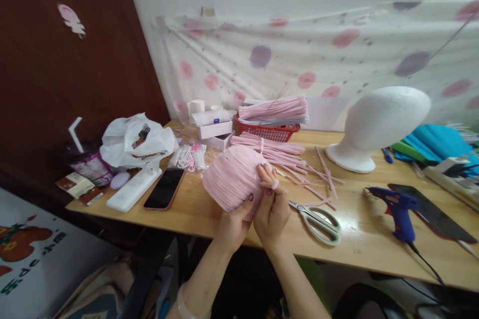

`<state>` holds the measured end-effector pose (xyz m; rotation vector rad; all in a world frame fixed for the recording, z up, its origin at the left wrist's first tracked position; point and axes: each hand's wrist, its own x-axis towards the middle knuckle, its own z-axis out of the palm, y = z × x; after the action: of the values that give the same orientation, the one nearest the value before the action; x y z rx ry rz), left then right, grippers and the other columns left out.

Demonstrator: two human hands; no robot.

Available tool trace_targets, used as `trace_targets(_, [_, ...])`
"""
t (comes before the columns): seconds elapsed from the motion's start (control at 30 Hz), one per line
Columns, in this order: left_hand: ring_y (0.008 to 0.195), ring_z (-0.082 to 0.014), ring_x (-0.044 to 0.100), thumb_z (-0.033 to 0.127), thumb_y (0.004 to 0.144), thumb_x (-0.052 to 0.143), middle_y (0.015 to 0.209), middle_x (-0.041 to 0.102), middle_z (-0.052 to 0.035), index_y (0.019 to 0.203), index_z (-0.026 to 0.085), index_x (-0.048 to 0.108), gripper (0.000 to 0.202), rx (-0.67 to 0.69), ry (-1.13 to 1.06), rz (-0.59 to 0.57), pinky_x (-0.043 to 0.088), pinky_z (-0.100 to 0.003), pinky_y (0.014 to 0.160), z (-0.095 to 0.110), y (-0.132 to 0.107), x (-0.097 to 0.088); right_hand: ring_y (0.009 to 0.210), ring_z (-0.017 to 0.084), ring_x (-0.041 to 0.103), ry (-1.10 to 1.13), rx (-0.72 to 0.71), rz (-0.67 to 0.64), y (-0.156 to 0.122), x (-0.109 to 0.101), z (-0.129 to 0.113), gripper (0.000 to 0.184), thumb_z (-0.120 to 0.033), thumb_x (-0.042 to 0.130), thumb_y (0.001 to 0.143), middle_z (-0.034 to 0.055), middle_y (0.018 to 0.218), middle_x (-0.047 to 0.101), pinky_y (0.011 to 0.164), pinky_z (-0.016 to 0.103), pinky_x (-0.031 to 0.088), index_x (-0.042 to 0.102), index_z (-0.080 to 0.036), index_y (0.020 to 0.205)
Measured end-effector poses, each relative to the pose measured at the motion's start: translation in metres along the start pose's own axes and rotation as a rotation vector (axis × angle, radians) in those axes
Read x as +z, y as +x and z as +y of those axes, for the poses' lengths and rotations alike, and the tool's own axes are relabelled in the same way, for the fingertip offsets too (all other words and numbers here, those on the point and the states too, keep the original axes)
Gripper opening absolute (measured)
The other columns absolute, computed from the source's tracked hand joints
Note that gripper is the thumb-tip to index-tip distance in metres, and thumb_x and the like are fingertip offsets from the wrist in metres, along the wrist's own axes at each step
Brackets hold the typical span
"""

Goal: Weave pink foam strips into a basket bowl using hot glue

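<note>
Both hands hold a rounded pink piece (232, 177), built from rows of pink stems laid side by side, above the table's front edge. My left hand (236, 222) grips its lower edge, the thumb lying on the face and the other fingers hidden behind. At the right edge, my right hand (272, 204) pinches the piece with bent fingers. Just behind lies a tied bundle of pink pipe cleaners (280, 147), with loose ones spread to the right. Scissors (322, 224) with pale handles rest beside my right hand.
On the right stand a white foam head (381, 124) and a blue glue gun (400, 212) with its cord over the edge. A red basket (277, 133) of stems is at the back. Leftward are a phone (164, 189), white plastic bag (138, 142) and cup with straw (88, 164).
</note>
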<state>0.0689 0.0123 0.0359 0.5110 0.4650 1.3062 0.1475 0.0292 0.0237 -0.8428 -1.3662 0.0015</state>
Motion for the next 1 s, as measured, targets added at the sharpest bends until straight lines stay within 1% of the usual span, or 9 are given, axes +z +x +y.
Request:
trace_targets(0.1, [0.139,-0.0348,0.053,0.033,0.064,0.092,0.13,0.071,-0.0101,0.106,0.018,0.078,0.047,-0.035,-0.005,-0.034,0.036,-0.049,0.125,-0.002,-0.004,0.0,0.126,0.028,0.064,0.035,-0.014,0.075,0.001,-0.004,-0.007,0.02,-0.018,0.033,0.106,0.007,0.117,0.076,0.11,0.062,0.042,0.051,-0.028,0.105])
trace_targets(0.2, [0.139,-0.0367,0.052,0.033,0.061,0.094,0.13,0.071,-0.0128,0.107,0.015,0.077,0.052,-0.071,-0.016,-0.034,0.036,-0.051,0.124,-0.002,-0.001,-0.002,0.12,0.028,0.068,0.128,0.087,0.098,0.006,-0.007,-0.01,0.017,-0.027,0.038,0.107,0.0064,0.112,0.077,0.108,0.057,0.045,0.054,-0.027,0.099])
trace_targets(0.3, [0.138,-0.0352,0.054,0.031,0.06,0.094,0.126,0.073,-0.0123,0.102,0.014,0.078,0.049,-0.075,-0.038,0.027,0.035,-0.05,0.125,0.001,0.004,-0.008,0.109,0.027,0.072,0.184,0.253,0.098,0.013,-0.008,-0.007,0.02,-0.033,0.041,0.107,0.0068,0.102,0.078,0.096,0.048,0.054,0.054,-0.026,0.094])
trace_targets(0.4, [0.128,-0.0305,0.063,0.026,0.06,0.094,0.117,0.077,-0.0091,0.1,0.016,0.078,0.044,-0.057,-0.057,0.115,0.037,-0.047,0.124,0.003,0.005,-0.018,0.088,0.024,0.077,0.192,0.327,0.112,0.02,-0.012,-0.002,0.02,-0.034,0.037,0.108,0.0055,0.095,0.078,0.082,0.042,0.058,0.051,-0.025,0.097])
trace_targets(0.53, [0.111,-0.0246,0.072,0.017,0.061,0.092,0.109,0.079,-0.0071,0.099,0.017,0.078,0.041,-0.037,-0.078,0.199,0.042,-0.045,0.12,0.004,0.003,-0.03,0.078,0.021,0.074,0.085,0.376,0.118,0.031,-0.029,0.005,0.021,-0.041,0.051,0.103,0.0038,0.088,0.077,0.08,0.038,0.056,0.061,-0.022,0.101])
trace_targets(0.63, [0.106,-0.022,0.074,0.009,0.065,0.087,0.104,0.08,-0.0045,0.099,0.019,0.078,0.037,-0.035,-0.094,0.221,0.046,-0.043,0.116,0.003,0.001,-0.038,0.068,0.019,0.07,-0.019,0.417,0.03,0.033,-0.047,0.013,0.031,-0.049,0.054,0.1,0.0005,0.07,0.072,0.073,0.034,0.055,0.067,-0.021,0.1])
trace_targets(0.77, [0.097,-0.0205,0.076,0.003,0.068,0.081,0.1,0.081,-0.0033,0.106,0.021,0.078,0.042,-0.094,-0.111,0.185,0.051,-0.042,0.112,0.002,0.0,-0.048,0.046,0.016,0.054,-0.203,0.469,-0.121,0.031,-0.08,0.036,0.046,-0.06,0.049,0.097,-0.0048,0.046,0.053,0.058,0.03,0.049,0.07,-0.02,0.088])
trace_targets(0.9, [0.101,-0.0239,0.076,0.002,0.075,0.075,0.101,0.081,-0.0064,0.116,0.02,0.075,0.044,-0.174,-0.117,0.106,0.05,-0.045,0.113,0.002,0.001,-0.057,0.052,0.022,0.058,-0.465,0.517,-0.132,0.047,-0.135,0.069,0.056,-0.072,0.055,0.085,0.0026,0.053,0.062,0.058,0.035,0.046,0.072,-0.019,0.084])
trace_targets(1.0, [0.109,-0.0251,0.074,0.003,0.079,0.07,0.103,0.081,-0.0068,0.119,0.019,0.074,0.043,-0.189,-0.117,0.045,0.047,-0.044,0.116,0.001,0.003,-0.062,0.082,0.036,0.068,-0.604,0.5,-0.054,0.062,-0.167,0.076,0.065,-0.079,0.059,0.076,0.0171,0.078,0.073,0.083,0.052,0.05,0.073,-0.016,0.084])
